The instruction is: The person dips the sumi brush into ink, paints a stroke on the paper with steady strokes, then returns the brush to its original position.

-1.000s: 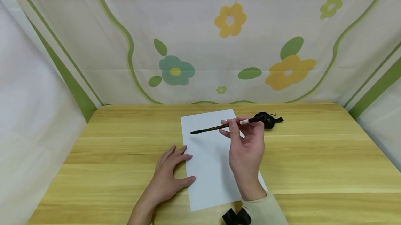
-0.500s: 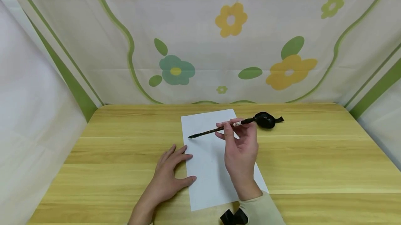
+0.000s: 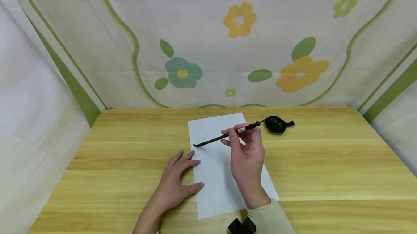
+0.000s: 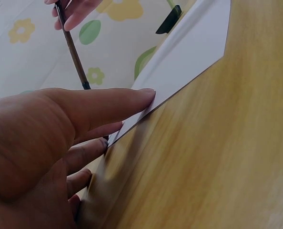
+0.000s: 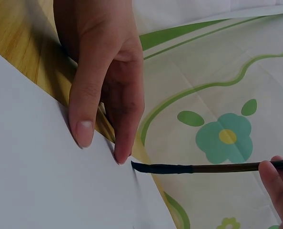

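A sheet of white paper (image 3: 215, 183) lies on the wooden table, turned slightly. My right hand (image 3: 248, 159) pinches a dark-handled ink brush (image 3: 215, 139) between thumb and fingers, above the sheet's right half. The brush slants down to the left, its black bristles (image 5: 163, 168) meeting the paper near the left edge with the tip bent. My left hand (image 3: 176, 183) rests at the paper's left edge, fingers spread and thumb and fingertips on the sheet. In the right wrist view the left fingertips lie right beside the brush tip.
A shiny black rounded object (image 3: 275, 124) with a short tab stands at the back right, just beyond the brush's handle end. The wooden table (image 3: 325, 168) stretches to both sides. A white cloth with flower prints (image 3: 239, 20) hangs behind it.
My right hand has moved left and a little toward me, bringing the brush tip down to the paper near its left edge. The left hand has stayed in place.
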Motion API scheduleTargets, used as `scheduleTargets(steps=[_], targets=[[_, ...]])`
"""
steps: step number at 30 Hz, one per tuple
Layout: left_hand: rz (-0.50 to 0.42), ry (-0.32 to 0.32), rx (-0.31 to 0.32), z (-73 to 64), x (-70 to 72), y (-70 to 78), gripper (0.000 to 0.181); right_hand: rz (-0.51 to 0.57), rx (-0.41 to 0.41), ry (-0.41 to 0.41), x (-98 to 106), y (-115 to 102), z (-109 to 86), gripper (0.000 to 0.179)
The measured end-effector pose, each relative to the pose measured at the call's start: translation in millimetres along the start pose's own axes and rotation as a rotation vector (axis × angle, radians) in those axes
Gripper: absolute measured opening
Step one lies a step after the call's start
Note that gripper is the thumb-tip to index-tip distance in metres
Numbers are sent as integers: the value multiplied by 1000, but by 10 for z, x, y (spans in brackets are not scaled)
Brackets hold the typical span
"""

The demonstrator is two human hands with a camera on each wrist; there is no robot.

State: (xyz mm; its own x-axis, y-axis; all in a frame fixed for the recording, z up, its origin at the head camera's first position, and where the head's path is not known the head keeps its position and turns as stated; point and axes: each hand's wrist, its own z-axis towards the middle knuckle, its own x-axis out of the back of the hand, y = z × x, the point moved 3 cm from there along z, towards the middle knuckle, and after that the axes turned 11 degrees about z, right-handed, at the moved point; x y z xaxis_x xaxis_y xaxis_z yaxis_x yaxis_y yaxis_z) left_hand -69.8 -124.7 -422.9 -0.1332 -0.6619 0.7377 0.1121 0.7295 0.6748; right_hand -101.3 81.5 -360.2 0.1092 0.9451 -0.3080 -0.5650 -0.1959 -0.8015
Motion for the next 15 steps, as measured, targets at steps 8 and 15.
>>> scheduleTargets(steps=[8,15], targets=[[3,-5,3,2,-2,-2,55,2,11,-11,9,-15,7,22],[7,-8,5,2,-1,3,54,-5,21,-4,19,-20,15,22]])
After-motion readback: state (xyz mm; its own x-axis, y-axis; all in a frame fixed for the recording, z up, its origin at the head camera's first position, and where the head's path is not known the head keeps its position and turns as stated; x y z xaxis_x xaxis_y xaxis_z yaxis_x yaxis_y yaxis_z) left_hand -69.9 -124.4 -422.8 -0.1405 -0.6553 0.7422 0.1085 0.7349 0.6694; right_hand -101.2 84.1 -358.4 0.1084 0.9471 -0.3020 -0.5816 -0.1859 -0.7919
